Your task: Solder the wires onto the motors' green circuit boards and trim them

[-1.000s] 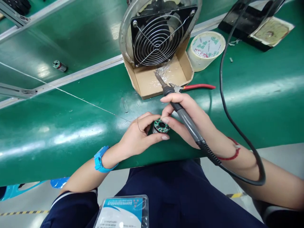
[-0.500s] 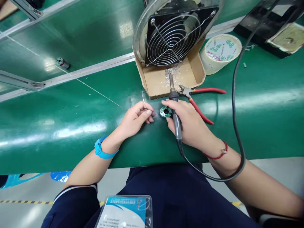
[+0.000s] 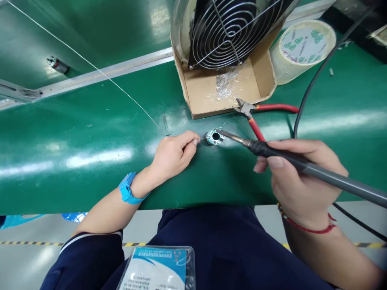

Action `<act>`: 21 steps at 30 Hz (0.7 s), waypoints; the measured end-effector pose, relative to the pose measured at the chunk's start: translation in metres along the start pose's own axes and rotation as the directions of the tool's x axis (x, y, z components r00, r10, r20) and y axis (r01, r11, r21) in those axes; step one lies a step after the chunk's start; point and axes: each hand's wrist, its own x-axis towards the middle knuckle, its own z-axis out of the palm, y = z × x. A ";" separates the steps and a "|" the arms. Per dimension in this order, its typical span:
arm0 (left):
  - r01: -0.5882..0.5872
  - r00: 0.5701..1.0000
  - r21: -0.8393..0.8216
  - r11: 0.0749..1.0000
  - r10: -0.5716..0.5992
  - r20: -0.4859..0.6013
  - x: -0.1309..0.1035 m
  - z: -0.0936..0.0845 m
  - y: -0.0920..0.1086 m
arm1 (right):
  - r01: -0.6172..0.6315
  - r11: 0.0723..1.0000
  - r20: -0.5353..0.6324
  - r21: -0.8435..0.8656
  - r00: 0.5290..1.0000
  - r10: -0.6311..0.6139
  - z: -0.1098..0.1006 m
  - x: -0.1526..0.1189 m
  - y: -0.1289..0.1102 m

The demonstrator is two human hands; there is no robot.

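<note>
A small round part with a ring-shaped circuit board on top [image 3: 215, 137] stands on the green bench. My left hand [image 3: 177, 155] is closed in a pinch on thin solder wire [image 3: 203, 138], whose end reaches the left edge of the board. A long strand of the wire [image 3: 121, 89] runs off to the upper left. My right hand [image 3: 305, 177] grips a soldering iron [image 3: 266, 151] by its dark handle. The iron's tip is at the right edge of the board; whether it touches is too small to tell.
Red-handled cutters [image 3: 252, 112] lie just behind the iron. A cardboard tray [image 3: 208, 106] with wire clippings sits under a fan [image 3: 229, 38]. Beside it is a tape roll [image 3: 302, 52]. Another cylindrical part [image 3: 57, 64] stands far left. The iron's black cable [image 3: 302, 94] is on the right.
My right hand has moved right from beside the board and turned the iron, so its tip now points left at the board. My left hand's solder wire now reaches the board.
</note>
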 end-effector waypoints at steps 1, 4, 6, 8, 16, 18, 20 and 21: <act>0.010 1.000 0.002 1.000 -0.010 -0.006 0.000 0.000 0.000 | -0.001 1.000 0.004 0.008 1.000 0.001 0.000 -0.002 0.000; 0.029 0.999 0.013 1.000 -0.029 -0.016 0.001 0.000 -0.001 | 0.017 1.000 0.013 0.016 1.000 -0.018 0.001 -0.005 0.001; 0.032 0.999 0.018 0.999 -0.032 -0.020 0.002 0.001 -0.001 | 0.035 0.999 0.028 0.015 0.999 -0.036 0.002 -0.006 0.002; 0.039 0.999 0.014 0.999 -0.039 -0.012 0.002 0.002 -0.001 | 0.039 0.999 0.041 0.000 0.998 -0.039 0.002 -0.006 0.002; 0.051 0.997 -0.119 0.992 -0.043 0.069 0.005 0.012 0.000 | 0.058 0.987 0.042 -0.150 0.998 -0.052 -0.004 -0.008 0.004; 0.070 0.997 -0.269 0.960 -0.056 0.059 0.008 0.015 -0.003 | 0.043 0.981 0.050 -0.189 0.998 -0.034 -0.006 -0.009 0.004; 0.082 0.996 -0.380 0.921 -0.061 0.067 0.012 0.016 -0.005 | 0.035 0.978 0.061 -0.206 0.998 -0.022 -0.007 -0.009 0.004; 0.080 0.995 -0.396 0.915 -0.050 0.085 0.014 0.017 -0.006 | 0.039 0.976 0.064 -0.215 0.998 -0.026 -0.008 -0.008 0.003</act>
